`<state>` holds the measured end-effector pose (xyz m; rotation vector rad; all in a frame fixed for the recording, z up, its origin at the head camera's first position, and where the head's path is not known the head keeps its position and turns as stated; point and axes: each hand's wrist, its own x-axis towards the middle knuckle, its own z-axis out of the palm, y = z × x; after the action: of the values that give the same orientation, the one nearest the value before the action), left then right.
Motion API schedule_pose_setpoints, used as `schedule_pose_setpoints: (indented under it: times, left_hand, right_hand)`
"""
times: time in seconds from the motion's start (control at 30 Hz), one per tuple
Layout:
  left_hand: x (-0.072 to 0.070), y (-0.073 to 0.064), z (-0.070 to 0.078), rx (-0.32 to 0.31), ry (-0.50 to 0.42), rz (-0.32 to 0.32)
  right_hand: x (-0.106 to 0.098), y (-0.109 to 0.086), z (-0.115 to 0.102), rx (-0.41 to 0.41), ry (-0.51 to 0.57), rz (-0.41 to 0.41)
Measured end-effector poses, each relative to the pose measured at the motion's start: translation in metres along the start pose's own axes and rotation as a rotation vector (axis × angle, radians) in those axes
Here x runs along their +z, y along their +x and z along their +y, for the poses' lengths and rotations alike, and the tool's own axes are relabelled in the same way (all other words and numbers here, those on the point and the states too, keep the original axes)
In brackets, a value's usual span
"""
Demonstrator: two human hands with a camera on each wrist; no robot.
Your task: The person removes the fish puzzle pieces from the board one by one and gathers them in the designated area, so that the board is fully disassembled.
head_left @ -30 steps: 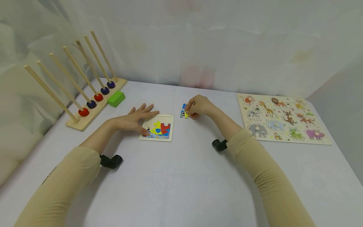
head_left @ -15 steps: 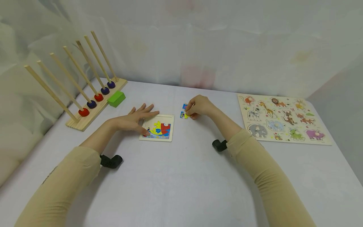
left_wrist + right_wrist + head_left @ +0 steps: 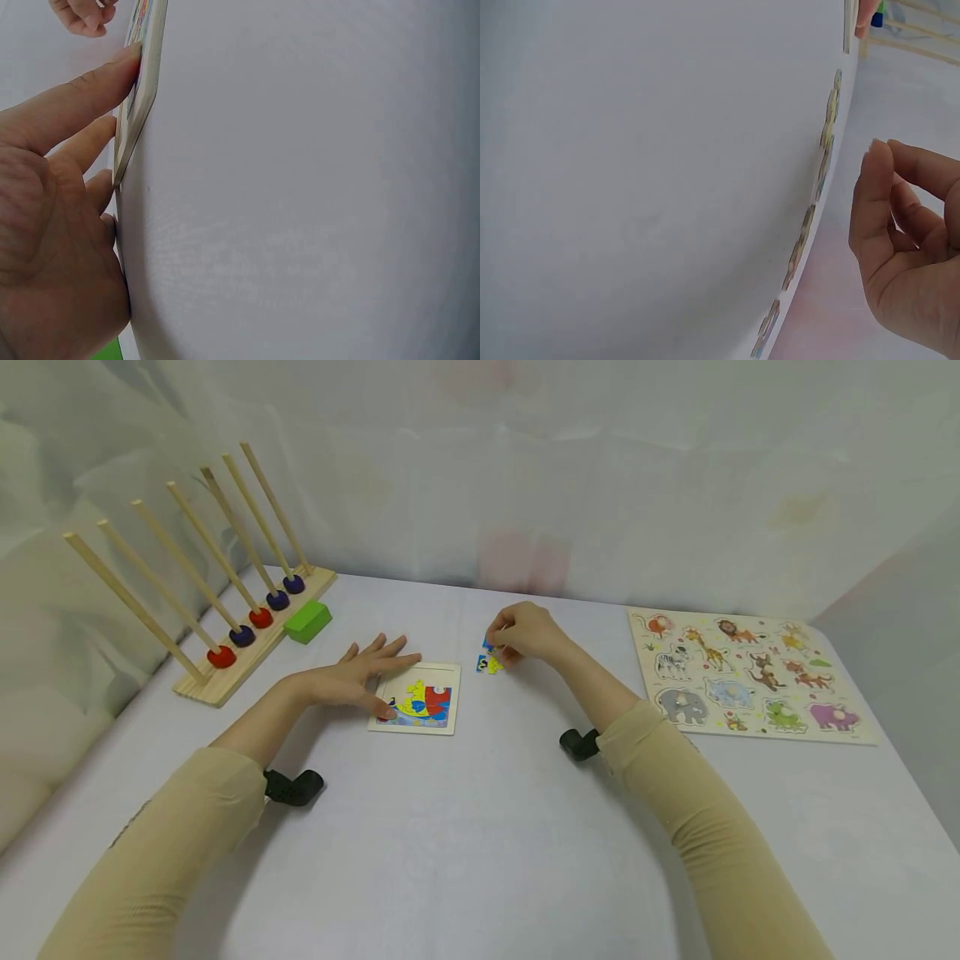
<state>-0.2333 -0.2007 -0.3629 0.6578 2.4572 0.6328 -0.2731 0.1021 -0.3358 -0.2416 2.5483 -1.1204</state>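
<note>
A small wooden jigsaw tray [image 3: 454, 681] lies on the table, its lower part filled with red, yellow and blue pieces. My left hand [image 3: 345, 681] rests over its left side, fingers spread. In the left wrist view the thumb [image 3: 97, 86] presses on the tray's face, and other fingertips meet its edge. Just right of the tray, my right hand [image 3: 527, 631] hovers over several loose jigsaw pieces [image 3: 482, 663], partly covering them. In the right wrist view its thumb and forefinger meet at the tips, with nothing showing between them, and the pieces [image 3: 799, 247] lie flat below.
At the left stands a wooden peg rack [image 3: 251, 647] with tall rods and red and blue beads. A green block [image 3: 307, 622] sits against it. An animal peg puzzle board [image 3: 750, 677] lies at the right. White cloth [image 3: 600, 485] hangs behind the table.
My right hand has risen a little from the loose pieces, shifting slightly away from me, and more of the yellow piece shows. My left hand and the tray stay in place.
</note>
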Motion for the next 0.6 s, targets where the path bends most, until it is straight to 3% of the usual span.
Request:
schedule_pose_setpoints:
  times: [0.27,0.6]
  left_hand:
    - [-0.001,0.001,-0.001,-0.012,0.003,-0.009]
    - [-0.001,0.000,-0.001,-0.006,-0.002,-0.016]
  right_hand:
    - [0.015,-0.002,-0.018,-0.062,-0.012,-0.035]
    - [0.039,-0.006,-0.041,-0.109,-0.001,-0.164]
